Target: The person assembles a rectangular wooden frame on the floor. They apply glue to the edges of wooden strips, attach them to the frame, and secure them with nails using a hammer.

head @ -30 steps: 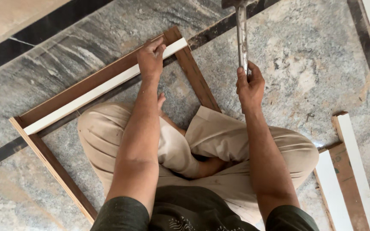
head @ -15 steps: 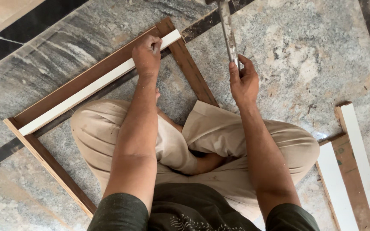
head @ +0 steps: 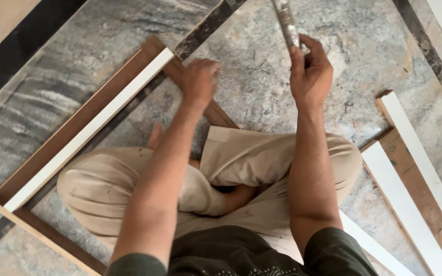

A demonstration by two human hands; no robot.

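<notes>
Wooden frame lies on the marble floor around the crossed legs; the left hand, loosely curled, has lifted off its corner, while the right hand keeps gripping the raised hammer.

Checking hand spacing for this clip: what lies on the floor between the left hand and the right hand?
In the head view, mostly bare marble floor, with a few small nails scattered between the left hand and the right hand, which grips a hammer handle.

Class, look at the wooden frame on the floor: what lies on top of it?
A white strip lies along the wooden frame. The left hand covers its near corner, and the crossed legs hide the side rail.
</notes>
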